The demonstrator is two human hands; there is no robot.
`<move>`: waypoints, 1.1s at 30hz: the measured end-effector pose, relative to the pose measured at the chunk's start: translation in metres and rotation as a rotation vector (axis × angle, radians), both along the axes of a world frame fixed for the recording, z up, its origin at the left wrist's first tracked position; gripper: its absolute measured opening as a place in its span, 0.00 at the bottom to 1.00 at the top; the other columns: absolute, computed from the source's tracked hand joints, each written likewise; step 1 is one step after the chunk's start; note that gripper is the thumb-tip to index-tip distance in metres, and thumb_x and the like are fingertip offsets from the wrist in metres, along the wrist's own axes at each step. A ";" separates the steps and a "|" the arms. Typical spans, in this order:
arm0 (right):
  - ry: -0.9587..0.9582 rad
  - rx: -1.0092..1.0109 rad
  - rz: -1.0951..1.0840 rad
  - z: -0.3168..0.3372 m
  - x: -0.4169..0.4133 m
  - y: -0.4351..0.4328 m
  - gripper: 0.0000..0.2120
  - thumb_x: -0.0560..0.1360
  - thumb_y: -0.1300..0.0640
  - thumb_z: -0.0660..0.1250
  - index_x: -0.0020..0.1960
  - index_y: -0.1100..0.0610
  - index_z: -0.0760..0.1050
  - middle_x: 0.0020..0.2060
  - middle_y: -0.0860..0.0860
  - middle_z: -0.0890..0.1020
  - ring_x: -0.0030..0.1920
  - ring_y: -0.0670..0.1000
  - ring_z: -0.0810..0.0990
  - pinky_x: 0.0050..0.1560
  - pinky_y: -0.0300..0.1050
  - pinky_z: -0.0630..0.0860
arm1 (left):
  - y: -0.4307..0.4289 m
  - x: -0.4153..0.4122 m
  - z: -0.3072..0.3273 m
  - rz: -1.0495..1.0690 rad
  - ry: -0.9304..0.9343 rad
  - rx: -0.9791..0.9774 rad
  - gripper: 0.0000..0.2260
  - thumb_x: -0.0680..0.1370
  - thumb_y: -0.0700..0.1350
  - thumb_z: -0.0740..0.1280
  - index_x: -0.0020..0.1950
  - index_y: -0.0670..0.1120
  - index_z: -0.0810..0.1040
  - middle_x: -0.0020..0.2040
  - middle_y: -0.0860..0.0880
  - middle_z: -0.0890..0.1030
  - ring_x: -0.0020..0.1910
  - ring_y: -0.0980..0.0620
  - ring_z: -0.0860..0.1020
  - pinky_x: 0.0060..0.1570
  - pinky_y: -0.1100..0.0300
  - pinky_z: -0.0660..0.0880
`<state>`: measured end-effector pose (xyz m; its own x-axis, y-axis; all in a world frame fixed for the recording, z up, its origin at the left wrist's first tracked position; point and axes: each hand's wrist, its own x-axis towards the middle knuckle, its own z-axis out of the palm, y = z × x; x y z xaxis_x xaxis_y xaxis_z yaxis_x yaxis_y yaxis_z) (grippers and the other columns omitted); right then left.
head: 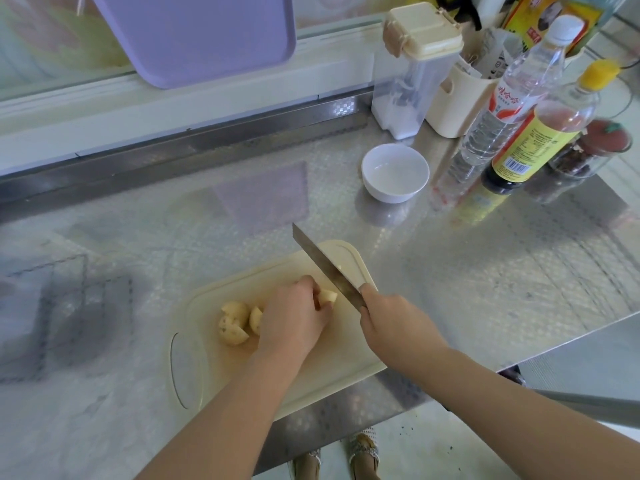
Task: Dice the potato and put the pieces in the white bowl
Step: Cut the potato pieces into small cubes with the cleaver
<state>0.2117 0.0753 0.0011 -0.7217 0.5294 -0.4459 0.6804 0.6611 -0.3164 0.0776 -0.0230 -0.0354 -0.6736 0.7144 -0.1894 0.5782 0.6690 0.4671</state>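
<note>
A cream cutting board (214, 362) lies on the steel counter near its front edge. My left hand (294, 317) presses a potato chunk (327, 296) onto the board. My right hand (394, 323) grips the handle of a cleaver-style knife (322, 263), its blade slanting up and left just beside that chunk. Two or three more potato pieces (233, 322) lie on the board left of my left hand, one partly hidden by it. The white bowl (394, 173) stands behind the board to the right, with no potato in it.
Bottles (512, 98), a soy sauce bottle (533, 140), a red-lidded jar (595, 147) and cream containers (412, 71) crowd the back right. A lilac board (194, 32) leans on the back wall. The counter's front edge runs just below the board; feet (360, 452) show on the floor.
</note>
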 end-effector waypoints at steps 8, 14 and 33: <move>-0.027 0.003 0.012 0.000 -0.001 -0.011 0.08 0.82 0.59 0.53 0.60 0.52 0.65 0.33 0.51 0.72 0.33 0.54 0.75 0.32 0.49 0.72 | 0.004 0.007 0.006 0.102 -0.093 -0.042 0.09 0.73 0.54 0.69 0.45 0.50 0.77 0.41 0.51 0.82 0.42 0.48 0.81 0.39 0.55 0.76; -0.044 -0.025 0.011 -0.004 0.000 -0.014 0.08 0.82 0.58 0.53 0.60 0.51 0.65 0.34 0.51 0.73 0.37 0.57 0.80 0.36 0.53 0.76 | 0.005 0.009 0.009 0.122 -0.124 -0.023 0.08 0.73 0.52 0.70 0.43 0.49 0.76 0.40 0.51 0.82 0.41 0.48 0.80 0.38 0.57 0.74; -0.013 -0.063 0.038 -0.021 -0.008 0.008 0.09 0.84 0.52 0.53 0.61 0.54 0.66 0.38 0.53 0.75 0.42 0.60 0.79 0.44 0.58 0.80 | -0.002 0.005 0.009 0.045 -0.181 0.027 0.05 0.76 0.50 0.69 0.46 0.50 0.80 0.43 0.52 0.83 0.43 0.51 0.81 0.46 0.52 0.78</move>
